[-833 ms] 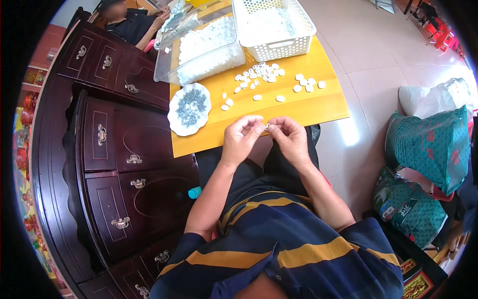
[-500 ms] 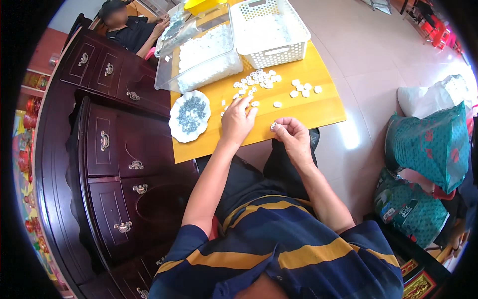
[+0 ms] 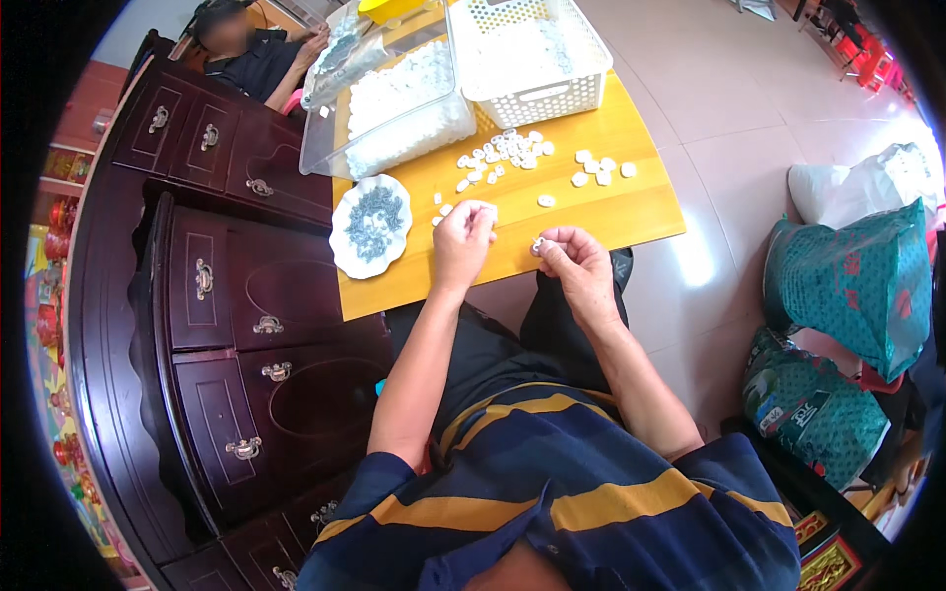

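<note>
My left hand (image 3: 461, 244) hovers just above the near part of the table, its fingertips pinched on a small white plastic piece (image 3: 492, 211). To its right, by the table's front edge, my right hand (image 3: 579, 264) holds another small white part (image 3: 537, 245) between thumb and forefinger. A lone white oval piece (image 3: 546, 201) lies beyond and between the hands. Farther back there is a loose heap of small white pieces (image 3: 507, 148), and a smaller group (image 3: 603, 169) sits to the right. Left of my left hand stands a scalloped white plate (image 3: 342, 246) with many small grey parts.
A clear plastic bin (image 3: 330, 163) and a white perforated basket (image 3: 537, 106), both filled with white pieces, stand at the back of the yellow table (image 3: 641, 212). A dark wooden cabinet (image 3: 236, 261) borders the left. Another person (image 3: 251, 59) sits far left. Teal bags (image 3: 847, 286) stand right.
My left hand has drawn back from the scattered pieces toward me, now with a white piece in its fingertips. My right hand has barely moved and still holds its part.
</note>
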`<state>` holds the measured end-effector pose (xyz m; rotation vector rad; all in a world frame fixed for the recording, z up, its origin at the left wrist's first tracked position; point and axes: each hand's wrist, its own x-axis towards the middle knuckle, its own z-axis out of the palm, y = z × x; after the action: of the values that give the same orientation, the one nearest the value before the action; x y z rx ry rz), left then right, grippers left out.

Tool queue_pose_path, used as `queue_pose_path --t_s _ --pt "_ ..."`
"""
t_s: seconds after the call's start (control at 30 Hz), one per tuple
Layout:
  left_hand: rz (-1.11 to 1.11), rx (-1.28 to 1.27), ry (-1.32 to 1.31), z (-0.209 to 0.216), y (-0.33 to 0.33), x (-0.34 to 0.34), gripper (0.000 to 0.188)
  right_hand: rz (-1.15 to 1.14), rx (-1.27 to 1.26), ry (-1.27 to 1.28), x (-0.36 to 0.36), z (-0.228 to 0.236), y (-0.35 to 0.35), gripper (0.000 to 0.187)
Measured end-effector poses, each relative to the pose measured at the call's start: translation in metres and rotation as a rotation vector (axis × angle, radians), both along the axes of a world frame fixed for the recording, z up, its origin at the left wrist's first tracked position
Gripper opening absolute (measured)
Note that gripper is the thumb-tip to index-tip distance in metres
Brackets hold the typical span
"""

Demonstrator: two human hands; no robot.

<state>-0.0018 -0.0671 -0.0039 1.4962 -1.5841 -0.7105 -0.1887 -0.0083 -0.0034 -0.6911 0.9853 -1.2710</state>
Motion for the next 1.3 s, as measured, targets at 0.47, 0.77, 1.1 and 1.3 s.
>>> queue_pose_path --t_s 0.47,0.77,1.1,1.3 --pt "-0.040 0.321 0.681 0.017 0.049 -0.015 0.017 0.018 -0.018 -0.054 0.003 -0.007 0.001 0.012" --pt "-0.076 0.313 0.649 0.015 0.052 -0.013 0.019 0.056 0.004 -0.034 0.004 -0.007 0.003 0.010" --pt "-0.146 0.260 0.535 0.024 0.054 -0.020 0.020 0.051 -0.009 -0.065 0.007 -0.007 0.004 0.011" --pt "-0.142 0.177 0.442 0.024 0.053 -0.024 0.019 0.052 -0.038 0.040 0.005 -0.008 0.003 0.012"
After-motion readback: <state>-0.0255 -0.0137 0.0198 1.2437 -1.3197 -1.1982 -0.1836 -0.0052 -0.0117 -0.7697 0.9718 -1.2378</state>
